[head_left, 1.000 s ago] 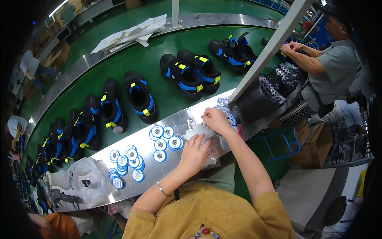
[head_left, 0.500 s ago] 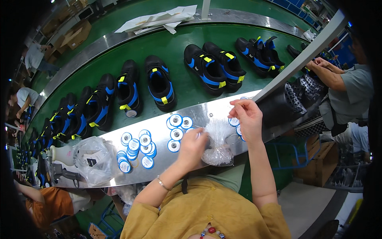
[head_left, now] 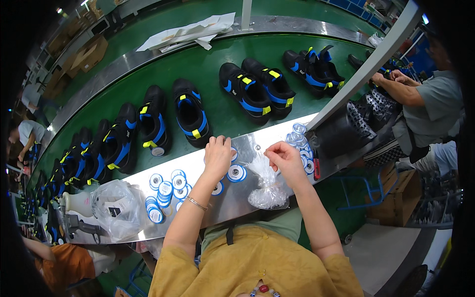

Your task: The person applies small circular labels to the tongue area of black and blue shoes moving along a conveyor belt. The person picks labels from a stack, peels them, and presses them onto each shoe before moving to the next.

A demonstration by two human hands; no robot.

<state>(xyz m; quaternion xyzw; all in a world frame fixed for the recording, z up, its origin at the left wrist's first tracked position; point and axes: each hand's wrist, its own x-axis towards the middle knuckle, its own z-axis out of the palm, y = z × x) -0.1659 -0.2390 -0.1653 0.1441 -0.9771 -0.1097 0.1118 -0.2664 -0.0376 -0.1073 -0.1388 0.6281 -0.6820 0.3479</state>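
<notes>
I stand at a shiny metal shelf (head_left: 237, 200) along a green conveyor belt (head_left: 213, 64) in a factory hall, cardboard boxes (head_left: 89, 52) beyond it. Pairs of black shoes with blue and yellow trim (head_left: 257, 89) ride the belt. My right hand (head_left: 284, 158) pinches the top of a clear plastic bag (head_left: 267, 185) that rests on the shelf. My left hand (head_left: 217, 156) lies flat, fingers curled down over round blue-and-white discs (head_left: 236, 173). More discs (head_left: 166, 190) lie to my left, beside a crumpled plastic bag (head_left: 116, 208). A slanted metal post (head_left: 366, 64) rises at my right, with another person (head_left: 425, 104) working past it.
</notes>
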